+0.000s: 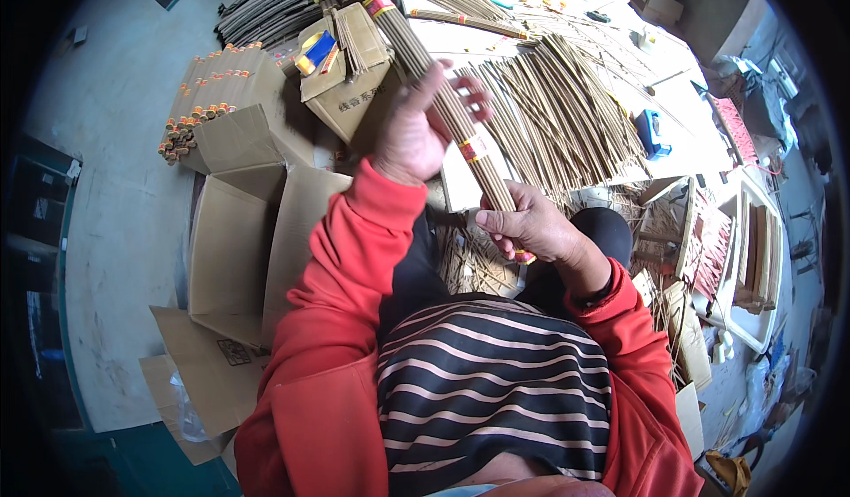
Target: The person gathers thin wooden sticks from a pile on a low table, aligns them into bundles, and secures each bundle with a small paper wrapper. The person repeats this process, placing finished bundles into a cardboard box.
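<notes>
A long bundle of brown incense sticks point(453, 116) slants in front of me, its upper end pointing away to the left. Red and yellow bands wrap it near the top and below the middle. My left hand point(418, 130) is around its middle, thumb on the near side and fingertips showing past the far side. Lower down, my right hand point(534, 223) grips the bundle near its bottom end, where a red and yellow tip pokes out below the fingers. Behind the bundle, many loose incense sticks point(558, 112) lie side by side on the white table point(677, 156).
A blue tape dispenser point(653, 134) stands at the table's right. Banded bundles point(208, 90) fill a carton on the left, near an open cardboard box point(232, 249). Another carton point(350, 99) carries a blue and yellow item. Wooden crates point(668, 218) with stick scraps stand at the right.
</notes>
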`<act>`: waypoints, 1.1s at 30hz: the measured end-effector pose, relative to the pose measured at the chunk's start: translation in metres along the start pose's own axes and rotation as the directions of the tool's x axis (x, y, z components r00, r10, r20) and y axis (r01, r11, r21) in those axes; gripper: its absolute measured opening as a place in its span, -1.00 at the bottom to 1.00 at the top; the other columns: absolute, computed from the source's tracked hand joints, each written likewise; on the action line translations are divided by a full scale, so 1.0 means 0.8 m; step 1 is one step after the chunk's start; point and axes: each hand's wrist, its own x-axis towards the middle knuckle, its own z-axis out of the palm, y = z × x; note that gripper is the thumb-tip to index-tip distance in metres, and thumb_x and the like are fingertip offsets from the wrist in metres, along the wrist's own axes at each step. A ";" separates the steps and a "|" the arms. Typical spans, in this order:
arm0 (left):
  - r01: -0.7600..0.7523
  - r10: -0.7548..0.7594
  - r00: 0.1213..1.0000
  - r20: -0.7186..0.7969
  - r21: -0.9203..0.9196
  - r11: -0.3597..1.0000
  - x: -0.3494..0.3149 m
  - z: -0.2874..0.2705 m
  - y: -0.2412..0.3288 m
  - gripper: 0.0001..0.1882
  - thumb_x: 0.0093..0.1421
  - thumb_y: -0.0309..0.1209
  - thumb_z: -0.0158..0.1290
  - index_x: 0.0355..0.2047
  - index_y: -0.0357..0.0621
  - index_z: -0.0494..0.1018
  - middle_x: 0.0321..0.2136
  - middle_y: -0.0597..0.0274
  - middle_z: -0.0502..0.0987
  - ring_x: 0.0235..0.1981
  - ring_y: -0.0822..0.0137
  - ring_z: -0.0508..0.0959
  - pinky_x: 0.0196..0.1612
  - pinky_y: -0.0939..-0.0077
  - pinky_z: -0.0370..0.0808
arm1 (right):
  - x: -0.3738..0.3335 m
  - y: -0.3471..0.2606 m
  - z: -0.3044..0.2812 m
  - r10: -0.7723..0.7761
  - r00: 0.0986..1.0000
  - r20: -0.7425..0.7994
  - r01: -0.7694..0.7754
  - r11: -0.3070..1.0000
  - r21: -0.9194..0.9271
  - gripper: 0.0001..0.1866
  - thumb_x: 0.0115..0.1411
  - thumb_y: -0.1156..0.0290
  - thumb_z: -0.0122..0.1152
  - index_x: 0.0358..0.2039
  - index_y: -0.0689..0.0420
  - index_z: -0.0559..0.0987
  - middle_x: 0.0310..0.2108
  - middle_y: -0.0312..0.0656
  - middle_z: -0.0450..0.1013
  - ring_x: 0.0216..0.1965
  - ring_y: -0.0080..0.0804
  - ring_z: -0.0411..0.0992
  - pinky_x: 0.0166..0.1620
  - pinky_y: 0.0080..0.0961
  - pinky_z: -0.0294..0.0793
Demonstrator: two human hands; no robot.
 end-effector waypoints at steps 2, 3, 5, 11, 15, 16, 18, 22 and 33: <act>0.110 -0.112 0.994 -0.019 -0.060 0.992 -0.021 0.005 -0.025 -0.72 0.12 -0.17 0.04 -0.37 -0.11 0.34 -0.51 0.23 0.41 -0.49 0.32 0.44 -0.41 0.42 0.41 | 0.004 0.005 0.010 0.014 0.999 0.037 -0.017 0.997 0.081 -0.76 0.06 0.35 0.22 -0.46 0.17 0.35 -0.73 -0.35 0.28 -0.80 -0.68 0.22 -0.78 -0.76 0.17; 0.142 -0.140 0.990 0.022 -0.128 0.982 -0.024 -0.001 -0.034 -0.75 0.12 -0.19 0.04 -0.47 -0.10 0.34 -0.62 0.31 0.37 -0.60 0.41 0.41 -0.52 0.52 0.36 | 0.006 0.007 0.014 0.021 0.998 0.052 -0.028 0.992 0.120 -0.76 0.07 0.37 0.22 -0.47 0.17 0.33 -0.74 -0.34 0.29 -0.81 -0.67 0.22 -0.80 -0.76 0.16; 0.114 -0.122 0.983 -0.139 -0.063 0.992 -0.025 0.007 -0.035 -0.73 0.12 -0.22 0.03 -0.59 -0.06 0.28 -0.72 0.38 0.29 -0.70 0.47 0.32 -0.61 0.57 0.26 | 0.001 -0.010 0.030 0.045 0.998 -0.053 -0.046 0.999 -0.016 -0.77 0.07 0.36 0.21 -0.41 0.20 0.37 -0.74 -0.34 0.28 -0.82 -0.67 0.19 -0.79 -0.74 0.14; 0.085 -0.084 0.957 -0.279 -0.008 0.996 -0.025 0.012 -0.023 -0.67 0.13 -0.26 0.01 -0.71 -0.01 0.21 -0.80 0.42 0.23 -0.78 0.50 0.27 -0.68 0.59 0.23 | 0.006 -0.009 0.050 -0.047 0.980 -0.191 0.011 0.983 -0.185 -0.75 0.09 0.32 0.18 -0.35 0.18 0.36 -0.76 -0.37 0.22 -0.84 -0.65 0.15 -0.80 -0.72 0.11; 0.096 -0.107 0.963 -0.246 -0.055 0.994 -0.027 0.010 -0.012 -0.65 0.12 -0.24 0.02 -0.72 0.01 0.20 -0.80 0.43 0.21 -0.80 0.51 0.25 -0.69 0.60 0.24 | 0.002 -0.008 0.044 0.069 0.998 -0.002 -0.069 0.997 0.027 -0.79 0.11 0.38 0.14 -0.45 0.14 0.29 -0.78 -0.32 0.22 -0.87 -0.58 0.17 -0.83 -0.69 0.09; 0.094 -0.109 0.965 -0.240 -0.076 0.993 -0.029 0.008 -0.010 -0.65 0.12 -0.24 0.02 -0.72 0.01 0.20 -0.81 0.44 0.21 -0.80 0.51 0.25 -0.69 0.60 0.24 | 0.006 -0.002 0.045 0.062 0.998 -0.017 -0.061 0.998 0.027 -0.79 0.11 0.39 0.14 -0.45 0.14 0.29 -0.78 -0.32 0.22 -0.87 -0.58 0.17 -0.83 -0.69 0.09; 0.073 -0.088 0.961 -0.262 -0.064 0.995 -0.031 0.004 -0.004 -0.65 0.12 -0.23 0.02 -0.73 0.01 0.19 -0.81 0.44 0.19 -0.80 0.52 0.24 -0.70 0.60 0.22 | 0.008 -0.010 0.058 0.063 0.996 -0.062 -0.064 0.998 -0.014 -0.79 0.11 0.39 0.14 -0.44 0.14 0.28 -0.79 -0.32 0.21 -0.86 -0.58 0.17 -0.81 -0.69 0.08; 0.033 -0.051 0.956 -0.288 -0.067 0.997 -0.034 0.005 0.001 -0.75 0.08 -0.29 0.07 -0.63 -0.02 0.27 -0.78 0.43 0.23 -0.82 0.51 0.25 -0.74 0.56 0.24 | 0.011 -0.006 0.064 0.012 0.991 -0.136 -0.032 0.989 -0.147 -0.80 0.12 0.38 0.13 -0.43 0.14 0.28 -0.81 -0.34 0.19 -0.86 -0.59 0.14 -0.80 -0.66 0.07; 0.013 -0.066 0.957 -0.282 -0.187 0.982 -0.037 -0.011 0.024 -0.74 0.10 -0.27 0.07 -0.62 0.02 0.25 -0.80 0.45 0.22 -0.83 0.52 0.23 -0.73 0.57 0.21 | 0.000 -0.007 0.081 0.054 0.996 -0.072 -0.066 0.982 -0.179 -0.80 0.12 0.35 0.12 -0.41 0.12 0.30 -0.82 -0.34 0.20 -0.86 -0.60 0.15 -0.81 -0.69 0.07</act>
